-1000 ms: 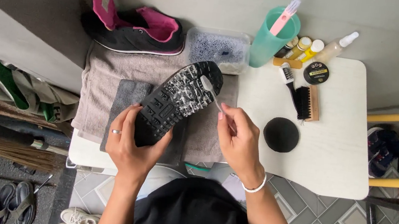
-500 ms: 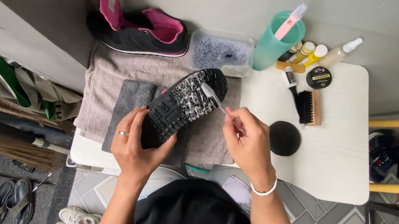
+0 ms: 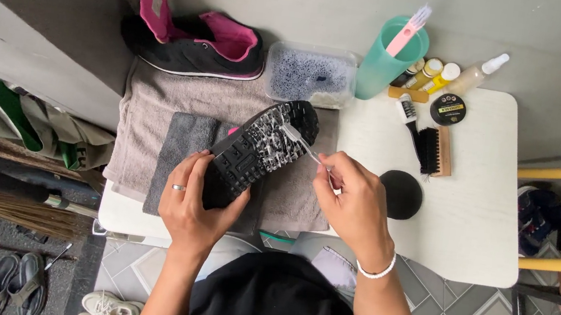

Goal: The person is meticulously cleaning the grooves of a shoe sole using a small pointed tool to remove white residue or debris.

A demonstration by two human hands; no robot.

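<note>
My left hand (image 3: pixel 193 204), with a ring on one finger, grips the heel end of a black shoe (image 3: pixel 256 151) turned sole up, its tread flecked with white foam. My right hand (image 3: pixel 354 200), a white bracelet at the wrist, holds a small clear-handled brush (image 3: pixel 300 143) whose bristles rest on the sole near the toe. The shoe hovers over a grey cloth (image 3: pixel 181 144) laid on a beige towel (image 3: pixel 157 109).
A second black and pink shoe (image 3: pixel 198 42) stands at the towel's far edge beside a clear tub of foamy water (image 3: pixel 309 75). On the white table (image 3: pixel 473 226) are a teal cup (image 3: pixel 383 63), small bottles (image 3: pixel 443 74), a wooden brush (image 3: pixel 436 151), a round tin (image 3: pixel 448 109) and a black lid (image 3: pixel 402 195).
The brush has shifted a little along the sole toward the toe, and the shoe has tilted slightly in my left hand. Both grips are unchanged.
</note>
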